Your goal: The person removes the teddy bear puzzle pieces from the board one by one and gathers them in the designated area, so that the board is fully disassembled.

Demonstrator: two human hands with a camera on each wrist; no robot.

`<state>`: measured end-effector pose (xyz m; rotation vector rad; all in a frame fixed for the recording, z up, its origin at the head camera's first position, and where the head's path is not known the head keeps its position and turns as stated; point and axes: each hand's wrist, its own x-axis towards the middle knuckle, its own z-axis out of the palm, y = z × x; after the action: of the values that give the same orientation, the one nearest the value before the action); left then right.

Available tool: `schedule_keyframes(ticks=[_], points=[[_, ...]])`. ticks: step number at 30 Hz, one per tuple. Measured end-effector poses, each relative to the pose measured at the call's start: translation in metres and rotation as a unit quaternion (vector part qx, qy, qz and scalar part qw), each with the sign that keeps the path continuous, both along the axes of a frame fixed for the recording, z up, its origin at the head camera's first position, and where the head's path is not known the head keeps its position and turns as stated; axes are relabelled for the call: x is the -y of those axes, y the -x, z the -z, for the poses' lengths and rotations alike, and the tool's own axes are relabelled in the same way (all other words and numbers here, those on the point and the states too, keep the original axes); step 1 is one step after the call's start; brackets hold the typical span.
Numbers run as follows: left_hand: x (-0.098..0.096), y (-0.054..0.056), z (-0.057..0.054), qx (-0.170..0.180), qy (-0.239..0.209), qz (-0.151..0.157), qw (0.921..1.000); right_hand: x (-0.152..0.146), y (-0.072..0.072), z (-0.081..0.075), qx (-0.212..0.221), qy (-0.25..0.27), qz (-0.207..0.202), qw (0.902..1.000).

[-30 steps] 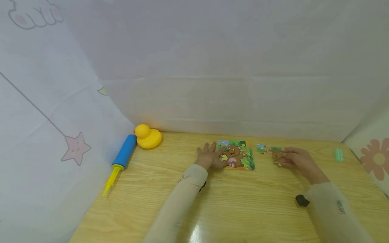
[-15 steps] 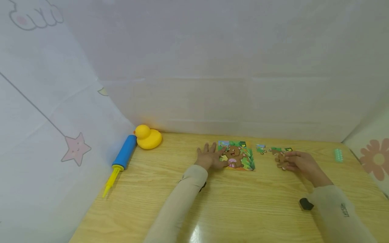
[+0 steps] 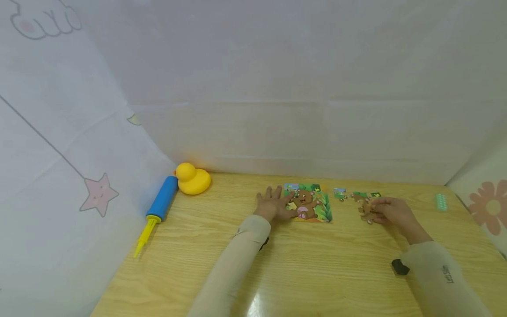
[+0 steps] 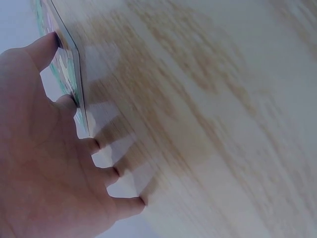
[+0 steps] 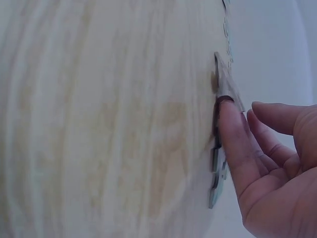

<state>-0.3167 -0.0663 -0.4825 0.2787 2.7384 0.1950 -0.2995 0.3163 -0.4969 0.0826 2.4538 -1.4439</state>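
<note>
My left hand (image 3: pixel 274 208) lies with its fingers spread at the left side of a bear picture puzzle board (image 3: pixel 306 203). Thumb and index finger rest on the board's edge, and the other fingertips touch the table in the left wrist view. To the right of the board, my right hand (image 3: pixel 393 213) pinches a brown jigsaw piece (image 5: pixel 228 85), which tilts up from the tabletop in the right wrist view. Other loose brown pieces (image 3: pixel 362 210) lie right at these fingertips. Part of the held piece is hidden by the fingers.
More puzzle pieces (image 3: pixel 339 193) with green and blue print lie between board and right hand, near the back wall (image 3: pixel 253 136). A yellow rubber duck (image 3: pixel 193 178) and a blue hand pump (image 3: pixel 162 198) stand at the left. A small green item (image 3: pixel 441 202) lies far right.
My right hand has shifted a little to the right, uncovering more pieces, among them a green one at the back. The left hand and the board have stayed in place.
</note>
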Motion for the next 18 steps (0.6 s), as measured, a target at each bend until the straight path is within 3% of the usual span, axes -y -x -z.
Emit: schedule_keyframes(ticks=[7, 18], points=[[-0.002, -0.002, -0.003, 0.006, 0.007, -0.001, 1.0, -0.002, 0.001, -0.006, -0.003, -0.059, -0.014, 0.9982], [-0.001, -0.001, -0.002, -0.011, 0.013, 0.006, 0.9998, -0.005, 0.003, -0.016, -0.012, -0.054, -0.024, 0.9982]])
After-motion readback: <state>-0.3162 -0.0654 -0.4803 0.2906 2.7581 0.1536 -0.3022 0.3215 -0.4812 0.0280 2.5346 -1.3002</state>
